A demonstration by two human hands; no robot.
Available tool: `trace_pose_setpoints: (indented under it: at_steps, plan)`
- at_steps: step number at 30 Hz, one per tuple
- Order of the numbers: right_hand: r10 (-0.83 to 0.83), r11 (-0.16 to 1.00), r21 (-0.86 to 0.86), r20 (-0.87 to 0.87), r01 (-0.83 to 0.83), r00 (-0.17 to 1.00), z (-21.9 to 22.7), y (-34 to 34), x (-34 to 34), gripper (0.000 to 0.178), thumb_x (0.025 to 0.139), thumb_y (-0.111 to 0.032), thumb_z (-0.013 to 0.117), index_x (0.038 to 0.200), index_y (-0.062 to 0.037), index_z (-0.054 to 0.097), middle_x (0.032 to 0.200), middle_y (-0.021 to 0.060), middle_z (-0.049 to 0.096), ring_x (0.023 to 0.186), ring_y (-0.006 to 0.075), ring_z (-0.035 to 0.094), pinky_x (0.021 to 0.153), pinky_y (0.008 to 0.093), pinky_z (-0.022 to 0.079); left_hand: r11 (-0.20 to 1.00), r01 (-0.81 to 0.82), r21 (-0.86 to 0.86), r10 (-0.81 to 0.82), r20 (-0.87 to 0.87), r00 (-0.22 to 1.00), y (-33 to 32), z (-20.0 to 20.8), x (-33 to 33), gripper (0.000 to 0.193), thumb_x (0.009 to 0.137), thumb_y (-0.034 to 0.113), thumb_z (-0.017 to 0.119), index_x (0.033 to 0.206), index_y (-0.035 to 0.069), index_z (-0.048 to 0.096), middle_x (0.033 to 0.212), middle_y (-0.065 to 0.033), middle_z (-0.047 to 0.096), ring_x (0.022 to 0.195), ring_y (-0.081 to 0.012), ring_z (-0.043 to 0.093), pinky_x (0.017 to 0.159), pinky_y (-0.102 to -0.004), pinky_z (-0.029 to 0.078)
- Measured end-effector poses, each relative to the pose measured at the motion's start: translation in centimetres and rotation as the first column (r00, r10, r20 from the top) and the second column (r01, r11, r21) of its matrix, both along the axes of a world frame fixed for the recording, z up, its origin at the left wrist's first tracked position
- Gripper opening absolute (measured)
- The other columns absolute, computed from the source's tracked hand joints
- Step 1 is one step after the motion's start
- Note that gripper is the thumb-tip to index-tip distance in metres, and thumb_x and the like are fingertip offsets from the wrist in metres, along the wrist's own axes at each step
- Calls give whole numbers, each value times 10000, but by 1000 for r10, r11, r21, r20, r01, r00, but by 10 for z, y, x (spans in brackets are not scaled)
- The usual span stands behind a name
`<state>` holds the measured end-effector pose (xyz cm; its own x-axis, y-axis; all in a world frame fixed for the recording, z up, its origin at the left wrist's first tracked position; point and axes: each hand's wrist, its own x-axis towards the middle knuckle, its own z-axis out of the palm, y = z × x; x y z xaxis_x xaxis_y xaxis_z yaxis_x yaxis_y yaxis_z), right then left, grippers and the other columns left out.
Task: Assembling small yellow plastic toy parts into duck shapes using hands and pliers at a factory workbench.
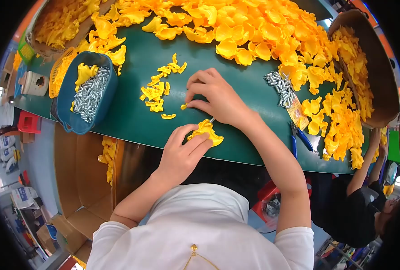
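At the table's near edge, my left hand is closed on a moulded yellow plastic part, its fingers pressing on the top. A short metal pin shows between that part and my right palm; whether it sits in the part or in my hand I cannot tell. My right hand is just above, thumb and forefinger closed on a small yellow plastic piece at the tabletop. Left of it lie several similar small yellow pieces, loosely scattered on the green table.
A blue basket of metal pins stands at the left. More pins and blue-handled pliers lie at the right. Heaped yellow shells cover the far side. A box of yellow parts and another person are at the right.
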<state>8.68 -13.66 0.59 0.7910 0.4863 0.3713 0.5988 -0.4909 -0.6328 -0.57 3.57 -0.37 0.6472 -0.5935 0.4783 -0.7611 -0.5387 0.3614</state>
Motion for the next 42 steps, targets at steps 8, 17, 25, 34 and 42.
trace_pose_setpoints:
  at_steps: [8,17,25,34,42]
  plan:
    - [-423,859,138,-352,493,835,23,-32,-88,63,772,-12,711,817,-8,667,799,54,665,701,123,600,564,244,436,999,-38,-34,38,-4,999,-16,7,4,233,676,22,684,908,26,658,944,-73,600,1007,-285,598,763,-324,546]
    - [-509,858,84,15,506,861,-3,-14,-101,121,722,25,734,820,-18,678,790,76,666,706,223,610,627,309,467,999,-10,39,7,60,998,-20,4,3,228,687,-5,672,915,1,655,922,-84,584,1018,-271,595,735,-285,554]
    - [-383,901,158,-154,405,911,-4,-29,-99,109,717,36,722,804,-17,685,798,79,678,715,212,623,631,297,480,999,3,39,-4,21,1000,-17,5,2,207,704,-5,663,910,6,649,919,-75,577,1032,-265,581,734,-276,552]
    - [-373,928,24,32,372,927,-7,-26,-100,150,712,0,725,857,-14,691,899,92,674,837,245,622,713,337,502,1000,16,23,-17,39,999,-15,4,6,188,707,9,658,894,11,648,909,-65,572,1045,-251,571,722,-260,551]
    - [-390,920,-100,-124,380,912,30,-49,-72,153,846,-98,629,968,-53,710,941,108,601,956,271,554,850,363,443,992,-37,117,20,141,990,-1,6,4,120,732,91,666,848,117,653,1041,21,629,1081,-195,527,996,-480,349]
